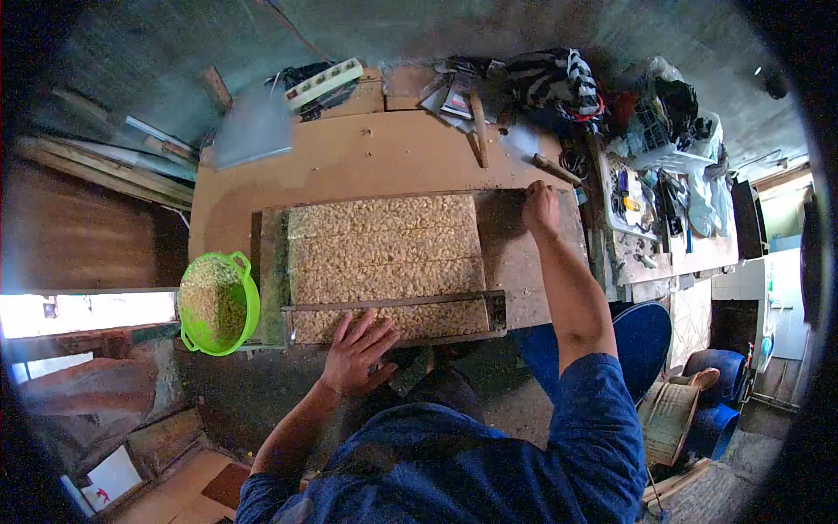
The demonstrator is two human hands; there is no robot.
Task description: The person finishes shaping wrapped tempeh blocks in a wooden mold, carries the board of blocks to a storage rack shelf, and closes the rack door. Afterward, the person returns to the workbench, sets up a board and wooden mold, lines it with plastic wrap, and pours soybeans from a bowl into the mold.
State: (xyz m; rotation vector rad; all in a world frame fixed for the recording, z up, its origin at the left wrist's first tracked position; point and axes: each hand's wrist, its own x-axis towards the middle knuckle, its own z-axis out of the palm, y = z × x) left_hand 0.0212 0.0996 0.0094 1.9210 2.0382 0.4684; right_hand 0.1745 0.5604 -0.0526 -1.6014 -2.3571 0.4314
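Roughly mid-table, a pale, knobbly slab lies flat on a board, with faint lines running lengthwise across its top. A long bar lies over the slab near its front edge, parallel to those lines.

The hands are well apart. The left hand is open, fingers spread, its fingertips over the front strip of the slab, close to the bar; whether they touch the bar cannot be told. The right hand is at the board's far right corner, fingers curled, and what it grips, if anything, is hidden.

Papers at the back of the table may carry print, too small to read. A white sheet at lower left bears a small red mark, also unreadable.

The board sits at the table's front edge, near the person's body. Bare board separates the slab's right end from the right arm. Behind the board, a broad stretch of table reaches back to a power strip and the papers, with a wooden stick jutting forward from them. On the left, room is tight: a green colander holding pale bits is just beside the board's end. On the right, a white tray of tools is beyond the board.
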